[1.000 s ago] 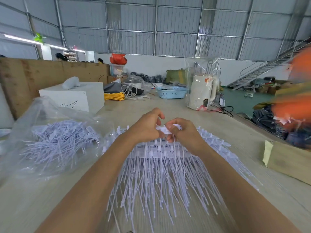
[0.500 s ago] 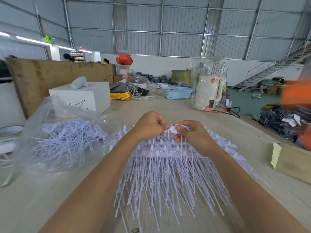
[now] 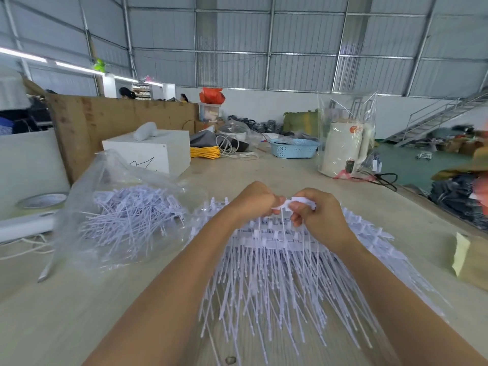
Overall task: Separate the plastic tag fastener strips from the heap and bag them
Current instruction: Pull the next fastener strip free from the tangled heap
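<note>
At a long workshop table (image 3: 264,175), seen from the head-worn camera, a person's left hand (image 3: 253,204) and right hand (image 3: 319,220) both pinch the white head of one tag fastener strip (image 3: 298,202), raised just above the far edge of the heap (image 3: 277,273) that fans out beneath the forearms. The separating step appears to be in hand; the next move likely calls for pulling the strip free and carrying it left to the clear plastic bag (image 3: 126,220), which already holds loose fasteners beside the heap.

The plastic strips (image 3: 277,281) are white. The basket (image 3: 293,148) is light blue. The cable (image 3: 204,152) is yellow. The bag (image 3: 126,217) is clear.
</note>
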### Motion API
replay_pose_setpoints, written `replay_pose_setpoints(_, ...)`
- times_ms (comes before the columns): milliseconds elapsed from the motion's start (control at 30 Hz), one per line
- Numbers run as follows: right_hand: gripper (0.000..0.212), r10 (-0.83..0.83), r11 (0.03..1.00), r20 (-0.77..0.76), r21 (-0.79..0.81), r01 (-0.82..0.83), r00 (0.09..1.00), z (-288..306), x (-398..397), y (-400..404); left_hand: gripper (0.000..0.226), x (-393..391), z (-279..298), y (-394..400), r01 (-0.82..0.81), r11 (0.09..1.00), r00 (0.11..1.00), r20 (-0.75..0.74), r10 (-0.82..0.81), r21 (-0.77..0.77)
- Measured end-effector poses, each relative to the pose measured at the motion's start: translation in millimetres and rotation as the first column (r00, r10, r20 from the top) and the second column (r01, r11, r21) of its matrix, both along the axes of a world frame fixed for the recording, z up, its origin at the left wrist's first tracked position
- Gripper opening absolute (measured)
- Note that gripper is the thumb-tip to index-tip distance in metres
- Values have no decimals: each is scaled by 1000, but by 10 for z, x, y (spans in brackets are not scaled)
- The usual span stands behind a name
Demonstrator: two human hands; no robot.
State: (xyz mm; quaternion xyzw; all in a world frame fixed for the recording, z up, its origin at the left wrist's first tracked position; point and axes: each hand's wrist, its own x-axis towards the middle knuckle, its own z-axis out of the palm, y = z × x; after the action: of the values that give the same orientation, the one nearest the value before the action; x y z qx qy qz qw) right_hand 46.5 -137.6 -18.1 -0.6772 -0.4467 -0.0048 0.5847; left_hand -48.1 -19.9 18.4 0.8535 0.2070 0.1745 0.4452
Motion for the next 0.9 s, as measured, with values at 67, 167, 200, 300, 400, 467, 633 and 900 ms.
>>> replay_pose_setpoints(67, 11, -51, 999, 90, 20, 50, 995, -18, -12, 17, 33, -15, 20, 5, 0, 997, 1000, -27, -2, -81)
replay_pose_setpoints(167, 13, -128, 991, 423, 78, 105, 897, -21, -10, 5, 35, -34, 16, 27, 51, 968, 995, -73, -71, -245)
replay_pose_setpoints(200, 13, -134, 991, 497, 89, 103, 857, -20, -7, 8, 36, -29, 12, 32, 67, 956, 993, -76, -92, -284)
replay_pose_setpoints(300, 11, -165, 986, 461, 104, 132, 872, -15, 31, 22, 39, -46, 46, 36, 101, 947, 985, -101, -138, -303)
replay_pose_setpoints(400, 6, -299, 949, 62, 123, 290, 952, 29, 213, -97, 41, -101, 113, 46, 185, 946, 969, -113, -221, -265)
replay_pose_setpoints(467, 8, -205, 936, -312, 215, 279, 928, 88, 378, -280, 40, -109, 138, 57, 124, 975, 988, -64, -138, -184)
replay_pose_setpoints(633, 9, 230, 812, -605, 551, 193, 762, 272, 447, -514, 36, -39, 66, -8, 87, 995, 993, -78, -83, 48)
replay_pose_setpoints(900, 21, 639, 735, -370, 552, -394, 675, 420, 137, -471, 15, -33, 17, -32, 123, 989, 971, -216, -103, 82)
